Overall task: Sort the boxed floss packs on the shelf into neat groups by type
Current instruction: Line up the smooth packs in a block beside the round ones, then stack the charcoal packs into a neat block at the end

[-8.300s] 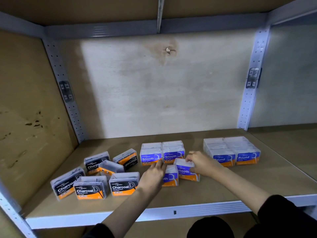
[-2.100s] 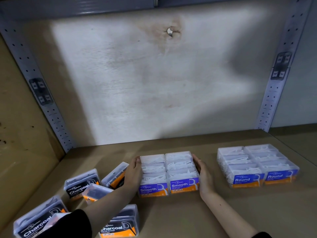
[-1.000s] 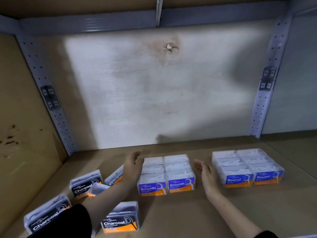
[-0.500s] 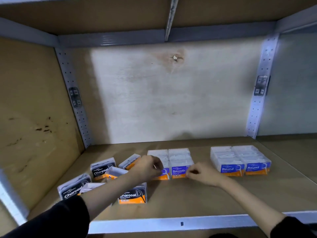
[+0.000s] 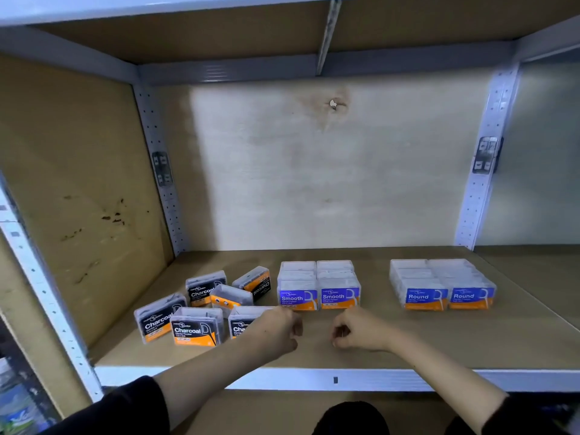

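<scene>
Two tidy blocks on the shelf (image 5: 314, 356): Smooth packs (image 5: 318, 285) mid-shelf, Round packs (image 5: 441, 284) toward the right edge, squared for order. Charcoal packs (image 5: 201, 304) scattered toward the left edge, likely next. Left hand (image 5: 276, 332) and right hand (image 5: 361, 334), each grip loosely curled, holding nothing, near the front edge.

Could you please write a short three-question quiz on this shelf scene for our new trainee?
1. True or false: the Round packs stand in a squared-up block at the right of the shelf.
2. Which group is scattered at mixed angles? A) Smooth packs B) Charcoal packs C) Round packs
3. Fill in: the left hand and right hand hold ____.

Key: 1 true. 2 B. 3 nothing; both hands are loosely curled in front of the Smooth packs, the left one partly covering a Charcoal pack.
</scene>
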